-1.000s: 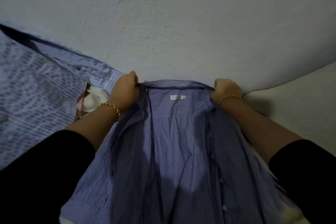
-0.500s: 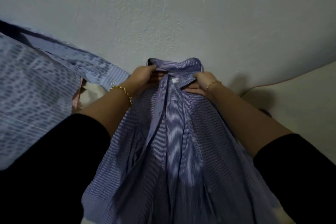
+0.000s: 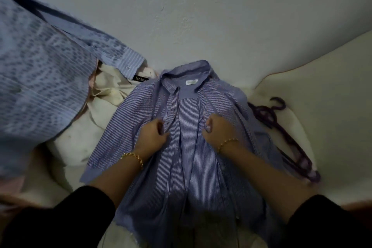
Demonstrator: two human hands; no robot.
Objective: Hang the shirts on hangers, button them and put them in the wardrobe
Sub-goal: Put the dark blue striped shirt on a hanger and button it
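A blue-and-white striped shirt (image 3: 189, 153) lies open and face up on a cream bed surface (image 3: 322, 90), collar toward the wall. My left hand (image 3: 153, 137) grips the shirt's left front edge along the buttonhole strip. My right hand (image 3: 218, 130) pinches the right front edge at a button, a little below the collar. A gap of inner fabric shows between the two edges. Dark purple hangers (image 3: 281, 135) lie on the bed just right of the shirt, partly under its sleeve.
A light blue patterned shirt (image 3: 40, 78) hangs or lies at the left, its cuff over a cream garment (image 3: 96, 119). A pale wall (image 3: 201, 16) stands right behind the bed. Both forearms wear gold bracelets and black sleeves.
The shirt was held up by its collar and now lies flat on the bed. Both hands slid from the collar down to the front edges at chest height.
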